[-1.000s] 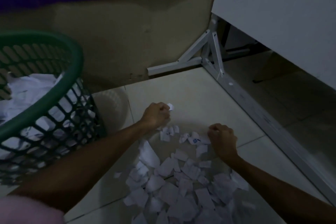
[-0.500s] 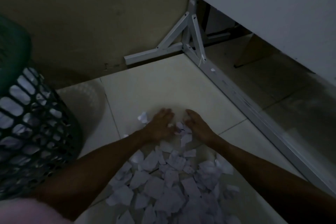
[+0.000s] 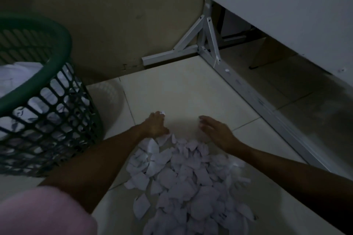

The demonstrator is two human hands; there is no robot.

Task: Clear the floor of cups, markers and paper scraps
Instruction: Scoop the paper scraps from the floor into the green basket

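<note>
Below: left hand (image 3: 155, 125), fingers curled, pinching a paper scrap (image 3: 163, 113); right hand (image 3: 215, 132), fingers loose and spread, holding nothing; paper scraps (image 3: 177, 173) heaped just behind both hands; green basket (image 3: 47, 89) left of the left hand.

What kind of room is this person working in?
Probably an office or classroom corner, dimly lit: a tiled floor, a white desk on a metal frame, and a green mesh wastebasket holding paper.
</note>
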